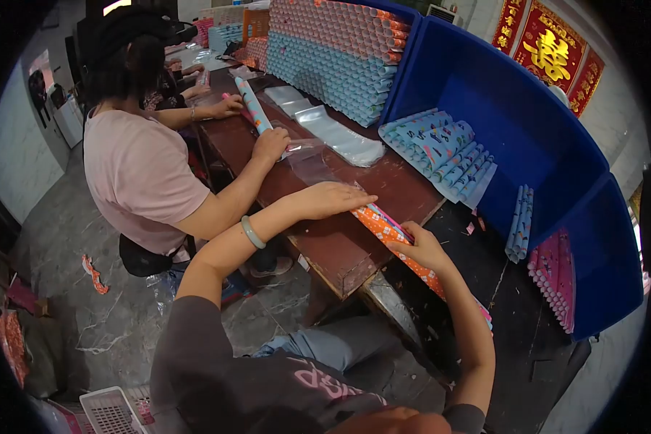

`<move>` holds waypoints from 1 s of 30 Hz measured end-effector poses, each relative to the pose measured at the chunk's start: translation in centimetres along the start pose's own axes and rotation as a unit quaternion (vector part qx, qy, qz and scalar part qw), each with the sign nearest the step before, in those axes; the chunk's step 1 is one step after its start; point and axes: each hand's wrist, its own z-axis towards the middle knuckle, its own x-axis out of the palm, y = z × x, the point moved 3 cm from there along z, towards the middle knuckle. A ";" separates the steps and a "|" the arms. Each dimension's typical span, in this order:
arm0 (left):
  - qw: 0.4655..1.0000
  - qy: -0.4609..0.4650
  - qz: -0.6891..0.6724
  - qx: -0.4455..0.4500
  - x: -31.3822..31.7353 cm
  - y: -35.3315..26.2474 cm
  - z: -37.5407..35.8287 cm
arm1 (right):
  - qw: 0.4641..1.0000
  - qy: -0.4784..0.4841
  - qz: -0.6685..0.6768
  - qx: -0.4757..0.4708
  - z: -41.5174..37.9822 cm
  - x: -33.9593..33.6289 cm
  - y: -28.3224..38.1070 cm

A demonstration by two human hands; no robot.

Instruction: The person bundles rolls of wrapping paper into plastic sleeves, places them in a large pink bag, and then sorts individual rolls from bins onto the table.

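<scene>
Left hand (333,200) palm down, fingers extended and close together, laid over the far end of the orange patterned roll (392,233); whether it presses cannot be told. Right hand (423,249) pinches the same roll nearer the body, thumb and fingers across it. Roll slants over the table (333,249) edge; pink and blue show along its side. Beyond the left hand: clear plastic sleeves (340,134). Past the right hand: blue bin (499,123). Left of the grip, a co-worker (141,159) holds a light-blue roll (252,105).
</scene>
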 end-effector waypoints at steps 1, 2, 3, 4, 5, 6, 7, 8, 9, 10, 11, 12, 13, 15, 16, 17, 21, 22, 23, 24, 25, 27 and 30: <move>1.000 -0.009 0.019 0.020 0.1 0.0 0.2 | 1.000 -0.006 -0.003 0.002 -0.1 -0.1 0.1; 0.998 -0.017 0.038 0.040 0.3 -0.1 0.4 | 1.000 -0.010 -0.002 0.002 -0.3 -0.2 0.3; 0.998 -0.015 0.038 0.043 0.5 -0.1 0.7 | 1.000 -0.015 -0.012 0.005 -0.5 -0.3 0.5; 0.996 -0.024 0.067 0.058 0.4 -0.3 1.1 | 1.000 -0.020 -0.022 0.009 -0.8 -0.5 0.8; 0.992 -0.032 0.094 0.073 0.3 -0.6 1.5 | 0.999 -0.023 -0.020 0.013 -1.0 -0.5 1.2; 0.993 -0.030 0.089 0.077 0.4 -0.9 2.1 | 0.997 -0.044 -0.067 0.001 -1.1 -0.8 2.0; 0.988 -0.038 0.101 0.107 0.6 -1.9 2.7 | 0.991 -0.064 -0.116 -0.012 -1.4 -0.9 2.7; 0.983 -0.046 0.113 0.137 0.8 -2.9 3.3 | 0.991 -0.067 -0.114 -0.008 -1.7 -0.9 3.2; 0.982 -0.040 0.124 0.135 1.2 -3.8 3.7 | 0.987 -0.088 -0.136 -0.010 -2.0 -0.9 3.7; 0.981 -0.059 0.121 0.141 1.9 -4.6 4.2 | 0.982 -0.109 -0.157 -0.011 -2.3 -0.9 3.9; 0.979 -0.077 0.117 0.147 2.7 -5.3 4.6 | 0.982 -0.111 -0.153 -0.006 -2.5 -0.6 3.5; 0.981 -0.084 0.106 0.142 3.8 -6.4 5.1 | 0.982 -0.112 -0.149 -0.009 -2.8 -0.3 2.9; 0.984 -0.106 0.057 0.129 5.3 -7.4 5.5 | 0.983 -0.112 -0.145 -0.011 -3.3 0.0 2.4; 0.994 -0.044 -0.084 0.048 7.0 -9.3 5.8 | 0.979 -0.116 -0.166 -0.016 -4.9 0.3 1.9; 0.987 -0.010 -0.157 0.026 5.6 -10.5 5.9 | 0.974 -0.118 -0.192 -0.025 -5.8 0.3 1.7; 0.973 0.024 -0.228 0.003 4.3 -11.4 5.7 | 0.974 -0.119 -0.191 -0.017 -6.9 0.1 1.2; 0.994 0.000 -0.089 0.070 0.4 -9.5 6.0 | 0.962 -0.161 -0.218 -0.016 -12.1 -0.4 0.9; 0.997 0.019 -0.038 0.067 1.0 -8.3 6.1 | 0.960 -0.155 -0.233 -0.008 -13.1 -0.2 0.9; 0.994 0.070 -0.035 0.071 2.2 -7.5 6.4 | 0.957 -0.149 -0.250 -0.006 -13.9 -0.1 0.7; 0.989 0.123 -0.025 0.076 3.4 -6.7 6.5 | 0.960 -0.143 -0.243 -0.004 -13.9 0.2 0.6; 0.982 0.150 -0.063 0.093 4.4 -6.6 6.6 | 0.958 -0.158 -0.241 -0.009 -13.6 0.3 0.4; 0.984 0.100 -0.081 0.120 5.3 -6.6 7.3 | 0.949 -0.196 -0.244 -0.041 -12.2 0.5 0.2; 0.988 0.064 -0.075 0.120 6.1 -7.5 7.4 | 0.966 -0.152 -0.210 -0.001 -9.6 0.6 1.4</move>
